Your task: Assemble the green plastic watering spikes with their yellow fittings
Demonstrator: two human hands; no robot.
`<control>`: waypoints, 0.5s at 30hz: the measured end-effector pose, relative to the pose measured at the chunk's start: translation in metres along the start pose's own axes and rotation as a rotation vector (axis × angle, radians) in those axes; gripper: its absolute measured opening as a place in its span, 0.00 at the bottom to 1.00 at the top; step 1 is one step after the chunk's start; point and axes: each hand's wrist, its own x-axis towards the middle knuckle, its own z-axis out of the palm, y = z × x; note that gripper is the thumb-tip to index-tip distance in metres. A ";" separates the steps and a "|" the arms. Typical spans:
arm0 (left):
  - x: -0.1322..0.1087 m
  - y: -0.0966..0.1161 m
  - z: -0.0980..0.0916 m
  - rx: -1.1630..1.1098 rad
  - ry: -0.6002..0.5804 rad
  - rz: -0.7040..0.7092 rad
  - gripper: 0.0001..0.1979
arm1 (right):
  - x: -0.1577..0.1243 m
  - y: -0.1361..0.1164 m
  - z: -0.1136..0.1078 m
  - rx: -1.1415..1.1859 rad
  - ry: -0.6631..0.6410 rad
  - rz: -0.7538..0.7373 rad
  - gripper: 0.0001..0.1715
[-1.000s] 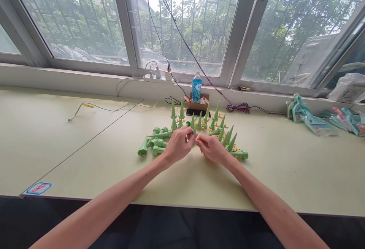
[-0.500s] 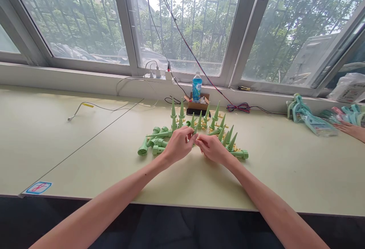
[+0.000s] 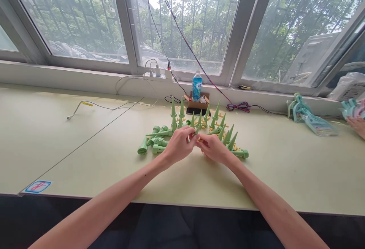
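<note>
My left hand (image 3: 179, 143) is closed around a green plastic spike (image 3: 197, 129), whose pointed tip sticks up past the fingers. Its lower part is hidden by the hand. Against it, my right hand (image 3: 212, 147) pinches a small yellow plastic piece (image 3: 199, 139), mostly covered by the fingertips. The fingers of both hands meet. Several green spikes stand upright behind the hands, one of them a tall spike (image 3: 173, 107). Left of my left hand lie several more, including a hollow-ended spike (image 3: 142, 148). Small yellow pieces (image 3: 221, 125) are scattered among the spikes on the right.
A blue bottle (image 3: 196, 86) stands by a small cardboard box (image 3: 198, 105), with a dark phone (image 3: 194, 111) before it. A coiled cable (image 3: 238, 107) lies near the sill. Packaged teal items (image 3: 316, 121) lie to the right, and another person's hand (image 3: 357, 124) touches more packages.
My hands stay together in almost the same place, the spike's tip shifted slightly right. At the far right, the other person's hand has moved right with the teal and pink packages.
</note>
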 end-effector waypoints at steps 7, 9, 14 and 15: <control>0.000 -0.002 0.001 -0.040 -0.005 -0.005 0.10 | 0.000 -0.001 0.000 0.032 -0.011 0.003 0.19; 0.000 -0.003 0.001 -0.060 -0.012 -0.007 0.09 | 0.000 -0.001 0.000 0.030 -0.016 0.003 0.21; 0.000 -0.004 0.001 -0.097 -0.035 -0.006 0.10 | -0.001 0.002 0.001 0.038 -0.039 -0.006 0.22; 0.000 -0.005 0.001 -0.101 -0.036 -0.004 0.10 | -0.001 0.002 0.001 0.042 -0.045 -0.004 0.22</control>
